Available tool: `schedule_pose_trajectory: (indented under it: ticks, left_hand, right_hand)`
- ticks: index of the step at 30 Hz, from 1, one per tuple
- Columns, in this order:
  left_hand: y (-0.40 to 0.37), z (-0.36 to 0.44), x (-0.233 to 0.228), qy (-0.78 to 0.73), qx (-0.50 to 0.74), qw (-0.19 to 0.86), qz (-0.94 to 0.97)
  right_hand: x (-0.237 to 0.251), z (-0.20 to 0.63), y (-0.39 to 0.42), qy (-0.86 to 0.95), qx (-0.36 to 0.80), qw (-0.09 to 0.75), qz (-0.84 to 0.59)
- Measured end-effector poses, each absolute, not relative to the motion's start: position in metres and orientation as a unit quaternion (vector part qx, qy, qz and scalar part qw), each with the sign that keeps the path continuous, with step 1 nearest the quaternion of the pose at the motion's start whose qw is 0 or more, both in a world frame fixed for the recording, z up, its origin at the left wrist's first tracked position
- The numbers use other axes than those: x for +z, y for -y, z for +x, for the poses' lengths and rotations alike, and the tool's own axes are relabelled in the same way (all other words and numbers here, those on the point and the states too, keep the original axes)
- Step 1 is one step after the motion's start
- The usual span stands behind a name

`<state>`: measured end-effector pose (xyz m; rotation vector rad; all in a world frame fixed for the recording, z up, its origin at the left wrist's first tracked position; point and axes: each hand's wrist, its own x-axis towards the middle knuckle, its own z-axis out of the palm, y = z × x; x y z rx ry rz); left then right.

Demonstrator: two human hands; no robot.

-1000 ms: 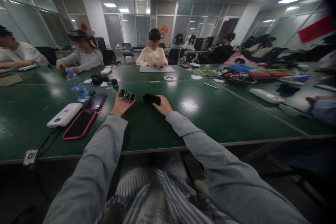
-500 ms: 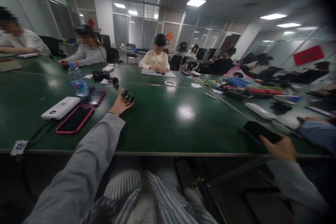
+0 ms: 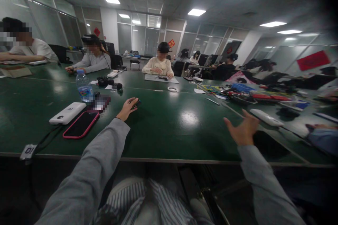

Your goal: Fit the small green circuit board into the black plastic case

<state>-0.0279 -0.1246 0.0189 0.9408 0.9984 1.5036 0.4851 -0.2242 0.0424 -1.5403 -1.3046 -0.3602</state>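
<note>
My left hand (image 3: pixel 128 109) reaches over the green table (image 3: pixel 169 130), closed on a small circuit board (image 3: pixel 137 103). From this angle only its dark end shows past the fingers. On the right, my right hand (image 3: pixel 243 128) is raised with thumb and fingers spread and nothing in its grasp. Beside its wrist, a black flat block-like object (image 3: pixel 269 144) lies on the table; I cannot make out its exact kind. A white power bank (image 3: pixel 266 117) is just beyond my right fingers.
Left of my left arm are a pink-edged phone (image 3: pixel 81 125), a white power bank (image 3: pixel 67 113) and a water bottle (image 3: pixel 83 88). A white ring (image 3: pixel 172 89) and a pen (image 3: pixel 212 101) lie farther back. Cables and tools (image 3: pixel 237 93) pile at right. Several people sit around.
My right hand has let go of the black object, which now rests on the table, and has moved left and up. My left hand has turned, hiding most of the circuit board.
</note>
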Motion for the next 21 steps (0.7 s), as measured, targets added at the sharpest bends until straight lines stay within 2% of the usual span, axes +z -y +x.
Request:
schedule_pose_trajectory:
  ticks: [3, 6, 10, 15, 21]
  left_hand:
    - [0.13, -0.02, 0.023, -0.442, 0.604, 0.481, 0.457]
    - [0.132, -0.012, 0.022, -0.453, 0.57, 0.441, 0.525]
    - [0.124, -0.007, 0.013, -0.431, 0.561, 0.399, 0.584]
    - [0.116, -0.013, 0.005, -0.439, 0.574, 0.362, 0.589]
    - [0.119, -0.012, 0.01, -0.437, 0.57, 0.412, 0.561]
  right_hand:
    - [0.032, 0.366, 0.186, 0.689, -0.04, 0.526, -0.496]
    - [0.013, 0.244, 0.166, 0.789, 0.096, 0.456, -0.401]
    - [0.001, 0.144, 0.157, 0.805, 0.147, 0.451, -0.358]
    - [-0.001, 0.12, 0.142, 0.759, 0.166, 0.48, -0.407]
    - [-0.008, 0.142, 0.128, 0.738, 0.215, 0.461, -0.442]
